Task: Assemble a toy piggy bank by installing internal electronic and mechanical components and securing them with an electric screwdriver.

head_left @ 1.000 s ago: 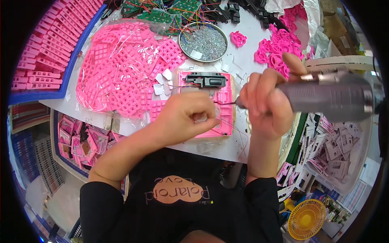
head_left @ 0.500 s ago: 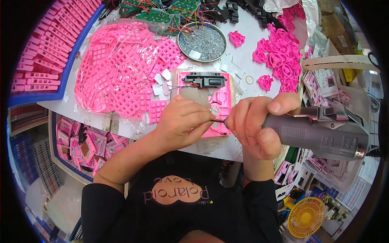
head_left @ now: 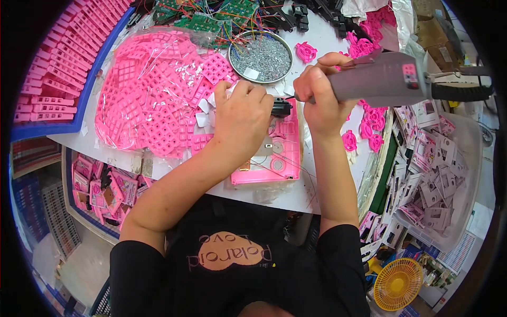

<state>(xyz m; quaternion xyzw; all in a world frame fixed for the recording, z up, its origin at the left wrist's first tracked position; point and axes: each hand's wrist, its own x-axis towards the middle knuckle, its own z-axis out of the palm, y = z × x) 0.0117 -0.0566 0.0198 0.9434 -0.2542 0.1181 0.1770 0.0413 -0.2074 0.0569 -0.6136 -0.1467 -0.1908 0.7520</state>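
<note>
My right hand (head_left: 323,95) is closed round a grey electric screwdriver (head_left: 377,79), held sideways with its cable end to the right. Its dark bit (head_left: 289,98) points left, close to the fingers of my left hand (head_left: 242,117). That hand is bent over the upper left of a pink plastic housing (head_left: 287,153), its fingertips and whatever they pinch hidden. A black module (head_left: 281,108) shows at its edge, mostly covered by the hand. Thin wires (head_left: 274,164) and a round part (head_left: 277,165) lie inside the housing.
A metal dish of small screws (head_left: 264,61) stands behind the housing. Left is a bag of pink keypads (head_left: 153,90); a blue crate (head_left: 95,79) holds pink parts. Green circuit boards (head_left: 211,21) lie at the back, pink rings (head_left: 372,119) and a clear bin (head_left: 459,211) to the right.
Both hands have moved up and away from me, the left now covering most of the black module. The screwdriver has risen with the right hand and swung its rear end upward.
</note>
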